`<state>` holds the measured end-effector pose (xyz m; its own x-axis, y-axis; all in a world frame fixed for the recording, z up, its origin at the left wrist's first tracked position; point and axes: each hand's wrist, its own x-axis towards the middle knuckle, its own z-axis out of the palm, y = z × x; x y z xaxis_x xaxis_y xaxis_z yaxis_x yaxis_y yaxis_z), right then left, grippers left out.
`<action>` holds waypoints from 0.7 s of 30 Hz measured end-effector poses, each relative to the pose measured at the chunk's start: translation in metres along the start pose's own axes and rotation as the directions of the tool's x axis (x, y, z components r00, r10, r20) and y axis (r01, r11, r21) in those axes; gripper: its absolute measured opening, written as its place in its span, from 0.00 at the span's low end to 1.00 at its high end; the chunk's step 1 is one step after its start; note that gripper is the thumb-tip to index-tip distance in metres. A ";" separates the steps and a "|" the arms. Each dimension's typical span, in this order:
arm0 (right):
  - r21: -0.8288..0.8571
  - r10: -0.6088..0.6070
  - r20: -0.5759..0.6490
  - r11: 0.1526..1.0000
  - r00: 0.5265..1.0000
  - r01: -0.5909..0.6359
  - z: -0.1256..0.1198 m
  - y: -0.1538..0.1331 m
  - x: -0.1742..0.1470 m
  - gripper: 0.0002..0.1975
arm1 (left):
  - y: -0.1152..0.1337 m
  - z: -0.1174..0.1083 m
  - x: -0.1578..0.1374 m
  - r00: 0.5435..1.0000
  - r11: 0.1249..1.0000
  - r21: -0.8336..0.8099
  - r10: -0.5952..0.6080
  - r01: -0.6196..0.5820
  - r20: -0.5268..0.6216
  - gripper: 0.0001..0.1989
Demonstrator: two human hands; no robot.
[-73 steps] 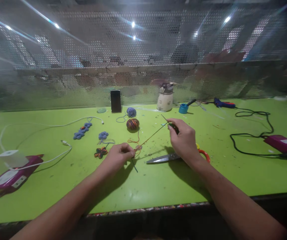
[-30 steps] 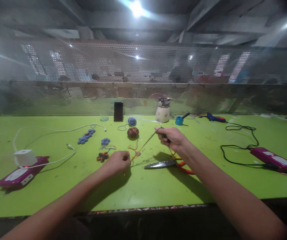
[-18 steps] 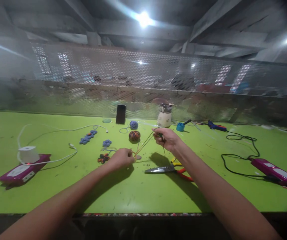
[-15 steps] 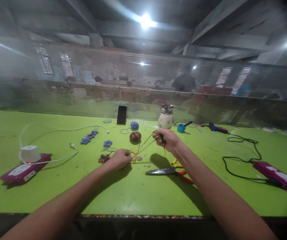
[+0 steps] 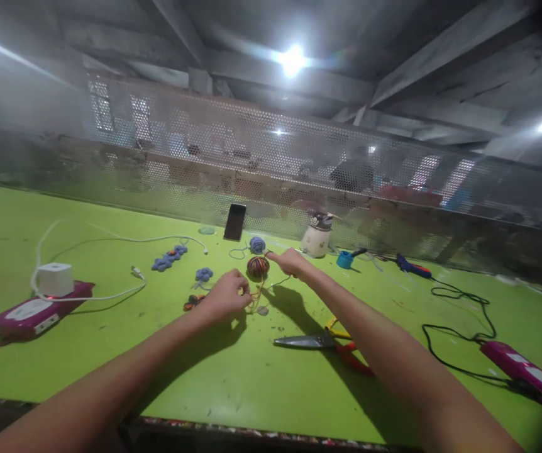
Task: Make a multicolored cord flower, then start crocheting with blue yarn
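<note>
Yarn (image 5: 256, 297) stays taut because my left hand (image 5: 226, 294) pinches it low while my right hand (image 5: 290, 261), fingers closed, reaches the ball (image 5: 257, 267).

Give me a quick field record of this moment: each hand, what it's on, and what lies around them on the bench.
left hand: closed, pinching orange yarn just above the green table
right hand: reaching forward, fingers at the multicolour yarn ball; grip unclear
scissors: flat on table under right forearm, untouched
near the yarn ball: blue yarn ball, phone propped upright
left of hands: blue crochet flowers, white charger
</note>
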<state>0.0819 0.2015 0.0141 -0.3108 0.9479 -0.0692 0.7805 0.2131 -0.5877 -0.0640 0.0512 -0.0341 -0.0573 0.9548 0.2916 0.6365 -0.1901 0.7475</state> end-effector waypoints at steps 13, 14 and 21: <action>-0.221 -0.017 0.154 0.974 0.988 0.051 0.032 -0.026 0.082 0.19 | -0.012 0.005 0.059 0.951 0.924 0.293 0.170 -0.244 0.257 0.04; -0.213 0.001 0.177 0.976 0.984 0.038 0.032 -0.024 0.087 0.18 | -0.019 0.006 0.064 0.964 0.934 0.296 0.136 -0.202 0.229 0.04; 0.027 0.091 0.369 0.994 0.925 -0.109 0.033 0.000 0.100 0.17 | -0.053 0.013 0.096 0.986 0.993 0.110 -0.059 0.041 0.157 0.07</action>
<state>0.0332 0.2882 -0.0190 -0.4164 0.8091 -0.4146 0.7945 0.1022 -0.5986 -0.0938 0.1560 -0.0536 0.0274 0.9884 0.1497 0.7140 -0.1241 0.6890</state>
